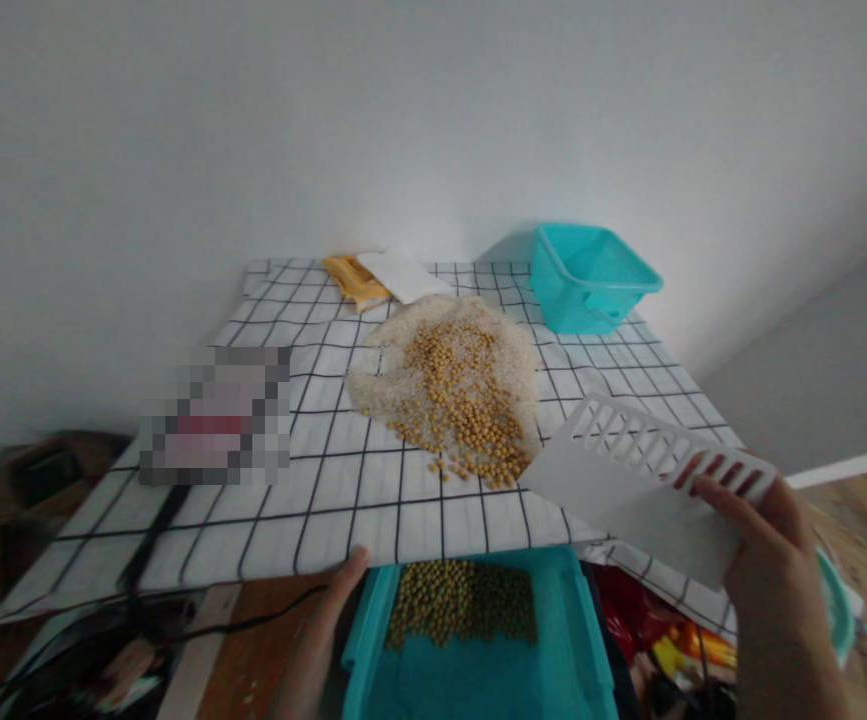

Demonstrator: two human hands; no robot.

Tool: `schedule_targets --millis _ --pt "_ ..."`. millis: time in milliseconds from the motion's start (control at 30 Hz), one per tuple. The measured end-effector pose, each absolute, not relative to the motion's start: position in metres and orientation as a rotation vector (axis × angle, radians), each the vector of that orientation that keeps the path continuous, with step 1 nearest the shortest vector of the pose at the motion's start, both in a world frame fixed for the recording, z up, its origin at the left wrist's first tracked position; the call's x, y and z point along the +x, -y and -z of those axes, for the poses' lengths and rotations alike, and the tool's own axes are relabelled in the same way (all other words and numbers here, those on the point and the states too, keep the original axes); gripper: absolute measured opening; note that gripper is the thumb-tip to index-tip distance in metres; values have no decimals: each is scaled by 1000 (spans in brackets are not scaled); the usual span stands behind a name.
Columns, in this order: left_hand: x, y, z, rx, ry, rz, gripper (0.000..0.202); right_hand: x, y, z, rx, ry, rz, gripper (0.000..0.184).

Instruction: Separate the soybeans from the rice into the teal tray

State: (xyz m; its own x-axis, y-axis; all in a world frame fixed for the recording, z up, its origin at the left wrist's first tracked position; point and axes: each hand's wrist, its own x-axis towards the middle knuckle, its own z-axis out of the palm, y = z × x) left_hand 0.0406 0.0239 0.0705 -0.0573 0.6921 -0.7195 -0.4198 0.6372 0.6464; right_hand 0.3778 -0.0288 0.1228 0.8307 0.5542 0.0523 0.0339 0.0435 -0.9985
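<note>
A mound of yellow soybeans (478, 425) and pale rice-like grain (395, 385) lies spread on the checked cloth. My right hand (767, 535) grips the slotted end of a flat white plastic board (620, 490), whose far corner reaches the beans' right edge. Just below the table's front edge is a teal bin (470, 680) with soybeans (437, 595) in its far part, darker in shadow on the right. My left hand (328, 615) closes on this bin's left side, thumb up by the cloth edge; its other fingers are hidden.
Another teal basket (590, 280) stands at the back right of the table (313, 520). A yellow packet (358, 280) and a white sheet (407, 275) lie at the back by the wall. A blurred-out flat item (215, 415) sits at left, with a black cable (152, 540) below.
</note>
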Motion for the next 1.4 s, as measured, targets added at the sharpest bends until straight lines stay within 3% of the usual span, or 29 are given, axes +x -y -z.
schedule_targets --millis 200,433,600,933,1400 --pt "44 -25 -76 191 -1330 -880 23 371 26 -123 -1495 520 -435 26" --pt "42 -24 -72 184 -1340 -889 32 379 23 -116 -1478 524 -415 29" --pt "37 -22 -65 187 -1354 -894 24 375 19 -117 -1466 570 -413 27" --pt "31 -18 -52 213 -1318 -929 31 367 15 -123 -1470 653 -434 20" --pt "22 -18 -41 240 -1306 -915 41 365 -2 -119 -1369 584 -441 26"
